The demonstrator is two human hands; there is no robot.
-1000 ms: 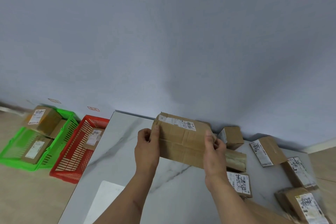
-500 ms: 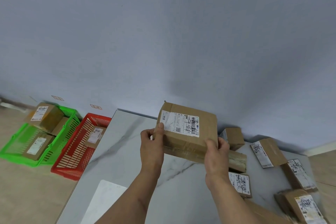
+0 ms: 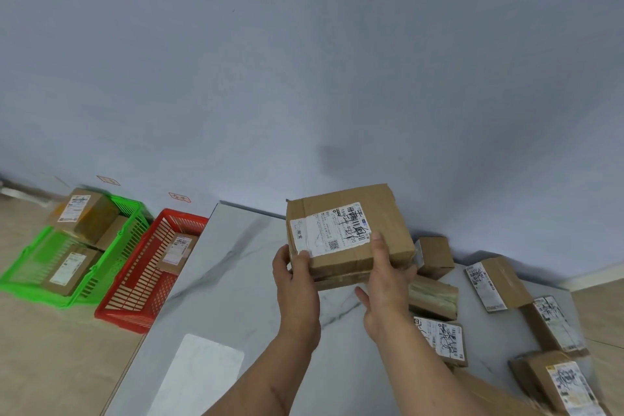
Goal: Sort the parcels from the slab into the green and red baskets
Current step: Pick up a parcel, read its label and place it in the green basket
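Both hands hold one parcel (image 3: 349, 233) up over the slab (image 3: 236, 267), near the picture's centre, its white label (image 3: 329, 230) turned toward the camera. The left hand (image 3: 297, 284) grips the parcel's 8 o'clock corner, thumb on the label's edge; the right hand (image 3: 385, 280) grasps the 4 o'clock side, thumb up on the labelled face and fingers curled beneath. The parcel is tilted, clear of the marble. At 9 o'clock from it, on the floor, stands the red basket (image 3: 135, 297) with one small box (image 3: 177, 252) inside — just beside the slab's edge. Further out at 9 o'clock sits the green basket (image 3: 30, 284), touching the red one, holding at least three boxes, the tallest (image 3: 84, 213) at its far end. From 3 to 5 o'clock of the held parcel, more boxes lie scattered on the slab — a small one (image 3: 435, 255) against the wall (image 3: 304, 61), a labelled one (image 3: 493, 280) well right, another (image 3: 442, 341) by the right wrist.
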